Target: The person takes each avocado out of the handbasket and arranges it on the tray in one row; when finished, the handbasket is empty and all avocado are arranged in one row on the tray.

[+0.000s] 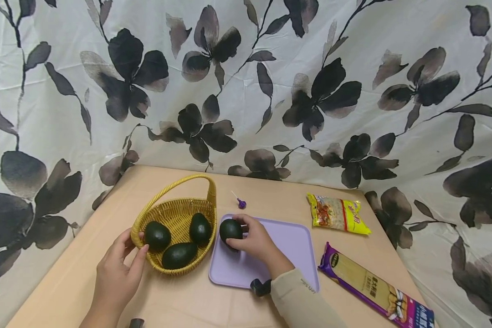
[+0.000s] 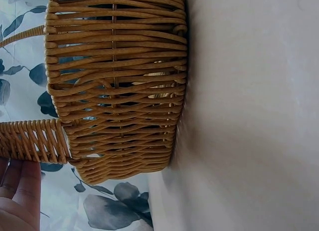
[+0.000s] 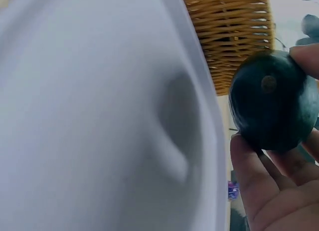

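as fingers (image 3: 253,183) hold 1 avocado (image 3: 271,109), round spot (image 3: 268,84), right-wrist view only

**Hidden, Cut Off and Fuzzy Bits**

Some fingers of the left grip (image 1: 119,268) hide behind the yellow woven basket (image 1: 176,209) with its tall handle. The left wrist view cuts off both that grip and the basket's top side. The dark green, egg-shaped avocado (image 1: 230,231) hides some fingers of the right grip (image 1: 255,237). That arm, in its cream cloth sleeve (image 1: 305,298), covers part of the flat lilac tray (image 1: 293,241); up close, the tray is blurry and cut off. The bottom edge chops the long purple-and-gold packet (image 1: 371,284), the sleeve and a little black lump (image 1: 136,323), too cut off to name. Small words on the shiny yellow packet (image 1: 338,215) are too tiny to read.
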The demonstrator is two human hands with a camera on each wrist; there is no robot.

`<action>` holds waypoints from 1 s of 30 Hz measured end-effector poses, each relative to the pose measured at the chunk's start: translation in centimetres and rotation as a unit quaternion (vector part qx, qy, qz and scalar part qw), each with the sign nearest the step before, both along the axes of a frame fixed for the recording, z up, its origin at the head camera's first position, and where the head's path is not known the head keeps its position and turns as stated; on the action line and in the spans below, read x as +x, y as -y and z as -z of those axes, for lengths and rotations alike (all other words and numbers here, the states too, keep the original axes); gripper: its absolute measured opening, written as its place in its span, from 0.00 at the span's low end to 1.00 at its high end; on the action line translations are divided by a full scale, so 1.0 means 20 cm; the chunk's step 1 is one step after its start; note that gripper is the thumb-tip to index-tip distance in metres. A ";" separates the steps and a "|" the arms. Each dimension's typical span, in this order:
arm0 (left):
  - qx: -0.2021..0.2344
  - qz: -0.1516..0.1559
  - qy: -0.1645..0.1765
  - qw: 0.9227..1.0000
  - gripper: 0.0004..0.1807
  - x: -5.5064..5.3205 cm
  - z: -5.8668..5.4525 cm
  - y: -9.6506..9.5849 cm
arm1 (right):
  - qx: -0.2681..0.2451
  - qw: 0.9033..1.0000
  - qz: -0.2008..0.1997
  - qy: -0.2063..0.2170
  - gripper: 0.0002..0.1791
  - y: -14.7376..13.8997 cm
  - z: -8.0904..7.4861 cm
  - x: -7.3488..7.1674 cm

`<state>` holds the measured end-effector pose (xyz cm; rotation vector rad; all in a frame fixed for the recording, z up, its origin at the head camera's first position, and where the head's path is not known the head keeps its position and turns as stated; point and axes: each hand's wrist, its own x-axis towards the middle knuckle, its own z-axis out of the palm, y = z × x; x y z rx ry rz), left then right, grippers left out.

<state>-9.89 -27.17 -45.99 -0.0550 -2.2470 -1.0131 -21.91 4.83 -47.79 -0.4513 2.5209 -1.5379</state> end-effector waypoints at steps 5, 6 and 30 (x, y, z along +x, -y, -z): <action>-0.001 -0.004 -0.003 1.000 0.32 0.00 0.00 0.01 | 0.019 1.000 0.007 0.001 0.35 0.02 0.04 0.02; -0.001 -0.003 -0.004 1.000 0.32 0.00 0.00 0.01 | 0.021 1.000 0.007 -0.002 0.34 0.02 0.05 0.02; -0.003 0.001 -0.005 1.000 0.32 0.01 0.00 -0.01 | 0.039 0.999 0.024 -0.006 0.34 0.10 0.09 0.07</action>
